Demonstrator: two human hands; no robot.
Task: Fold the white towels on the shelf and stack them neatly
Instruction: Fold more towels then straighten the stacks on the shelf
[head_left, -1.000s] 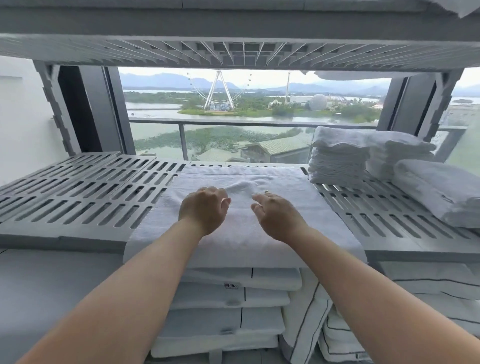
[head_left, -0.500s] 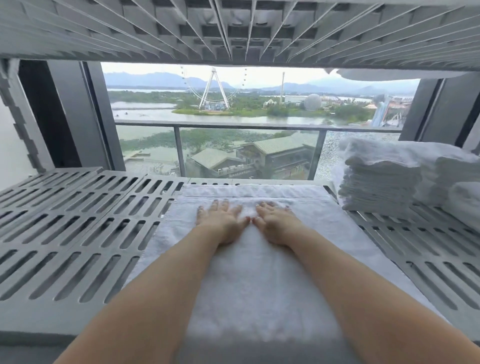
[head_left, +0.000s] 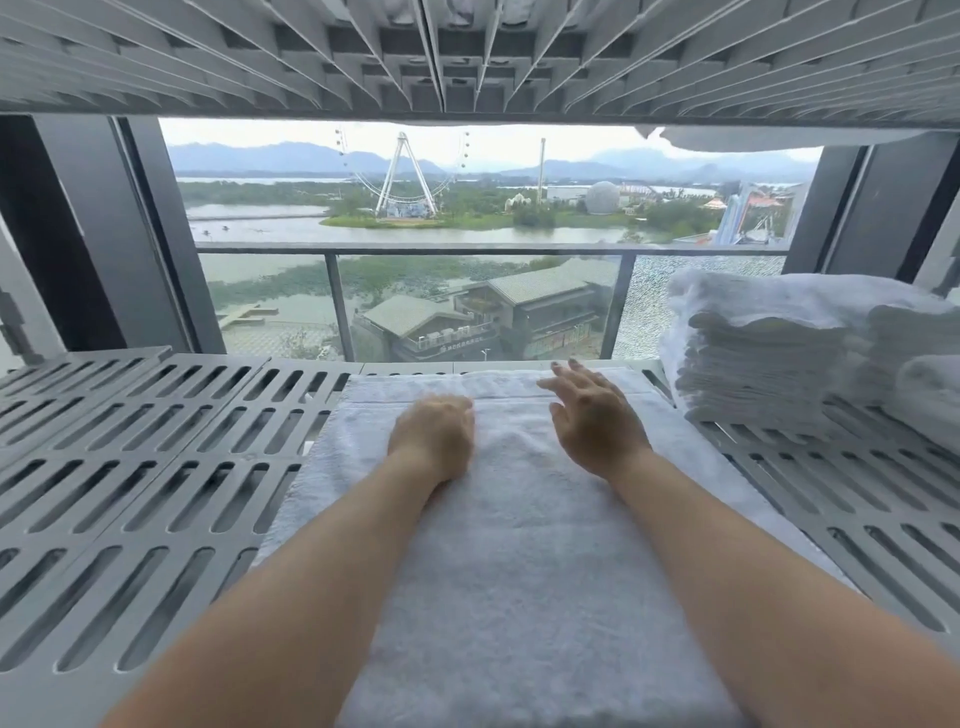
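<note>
Shelving comes first: the grey slotted plastic shelf (head_left: 156, 467) runs the whole width in front of me, and the ribbed underside of the grey upper shelf (head_left: 467, 52) hangs low overhead, closing in the space I reach into. Behind the shelf stands the big dark-framed window (head_left: 415, 234), with a balcony railing (head_left: 415, 248), water and a white observation wheel outside.

The long white terry towel (head_left: 519, 571) lies flat along the middle of the shelf, from the near edge almost to the window. Near its far end an upper layer's edge crosses it, with a band of lower cloth showing past that.

To the right, well clear of this towel, sits a tall stack of folded white towels (head_left: 753, 364). A second white pile (head_left: 914, 338) is just beside it, and a rolled white towel (head_left: 930, 395) lies at the frame's edge.

My right hand (head_left: 592, 421) is over the towel's far part, its fingers (head_left: 569, 371) spread and straight, holding nothing. I cannot tell whether the palm touches the cloth.

My left hand (head_left: 434, 434) rests on the towel beside it, knuckles up and fingers curled under out of sight, so I cannot tell whether they pinch the cloth.
</note>
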